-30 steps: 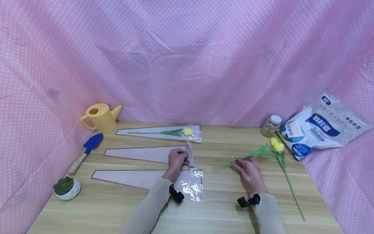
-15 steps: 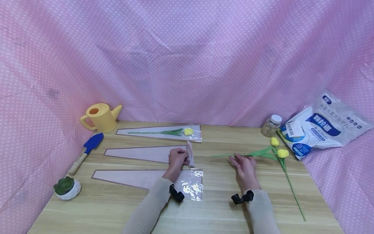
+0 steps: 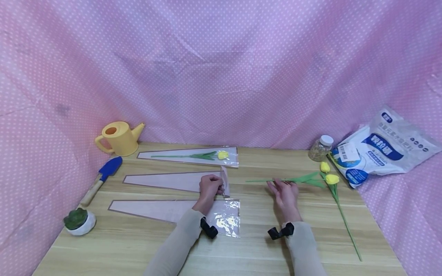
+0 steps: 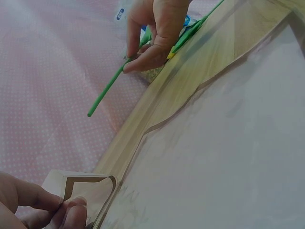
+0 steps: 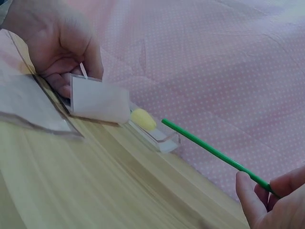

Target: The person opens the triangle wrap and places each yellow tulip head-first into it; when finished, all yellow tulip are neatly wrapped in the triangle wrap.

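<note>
My left hand [image 3: 210, 188] pinches the wide mouth of the middle tapered flower sleeve [image 3: 159, 181], whose edge is raised and folded back. In the left wrist view the lifted rim [image 4: 90, 180] stands apart from the layer below. Between thumb and fingers, my right hand [image 3: 286, 193] holds a yellow artificial tulip [image 3: 332, 179] by its green stem. In the right wrist view the bare stem end [image 5: 164, 121] points toward the sleeve, apart from it. Another yellow tulip [image 3: 324, 166] lies on the table at the right, partly behind the held one.
A rear sleeve [image 3: 232, 161] contains a yellow tulip; a front sleeve [image 3: 145, 209] lies flat. On the left are a watering can [image 3: 122, 140], a trowel [image 3: 110, 167] and a potted succulent [image 3: 81, 226]. A jar [image 3: 319, 149] and a fertilizer bag [image 3: 380, 149] stand back right.
My right hand has moved left with the tulip, pulling its head off the other one and bringing the stem end nearer the middle sleeve. My left hand has stayed in place.
</note>
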`<state>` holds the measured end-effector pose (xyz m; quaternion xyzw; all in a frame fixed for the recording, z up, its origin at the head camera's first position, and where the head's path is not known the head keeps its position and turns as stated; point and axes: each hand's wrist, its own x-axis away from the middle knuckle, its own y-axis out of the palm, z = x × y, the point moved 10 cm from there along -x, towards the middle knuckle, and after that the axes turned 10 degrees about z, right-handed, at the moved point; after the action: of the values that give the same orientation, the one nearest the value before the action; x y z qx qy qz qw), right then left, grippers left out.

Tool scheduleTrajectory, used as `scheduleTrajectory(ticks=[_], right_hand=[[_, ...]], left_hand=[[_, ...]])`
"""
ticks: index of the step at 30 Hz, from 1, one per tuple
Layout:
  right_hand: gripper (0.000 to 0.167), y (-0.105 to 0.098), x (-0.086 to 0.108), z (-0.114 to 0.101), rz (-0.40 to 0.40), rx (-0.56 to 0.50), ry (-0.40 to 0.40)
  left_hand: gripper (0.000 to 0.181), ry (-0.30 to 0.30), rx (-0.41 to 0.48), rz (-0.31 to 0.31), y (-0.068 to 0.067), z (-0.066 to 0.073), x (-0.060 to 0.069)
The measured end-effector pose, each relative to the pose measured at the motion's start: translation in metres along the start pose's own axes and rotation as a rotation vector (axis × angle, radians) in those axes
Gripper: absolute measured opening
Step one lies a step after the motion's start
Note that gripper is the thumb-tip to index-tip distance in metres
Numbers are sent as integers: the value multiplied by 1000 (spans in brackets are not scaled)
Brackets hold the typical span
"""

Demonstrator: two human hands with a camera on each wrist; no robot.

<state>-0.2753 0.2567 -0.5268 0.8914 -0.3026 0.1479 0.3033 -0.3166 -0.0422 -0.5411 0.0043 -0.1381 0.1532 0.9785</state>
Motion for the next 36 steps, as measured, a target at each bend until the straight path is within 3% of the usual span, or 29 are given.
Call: scheduleTrajectory(ticks=[13,23,30,36], right_hand=[[31,32,12,15,-42,-21,-38],[35,54,19,29,-47,-57,-37],[35,60,22,30,-30,-32,-84],[42,55,23,28,14,18,-106]], left_hand=[[10,-18,-36,10,-1,0,2],[10,1,-2,26,0,3,2],[9,-9,-8,22,1,3,3],[11,34,-43,15,2,10,7]])
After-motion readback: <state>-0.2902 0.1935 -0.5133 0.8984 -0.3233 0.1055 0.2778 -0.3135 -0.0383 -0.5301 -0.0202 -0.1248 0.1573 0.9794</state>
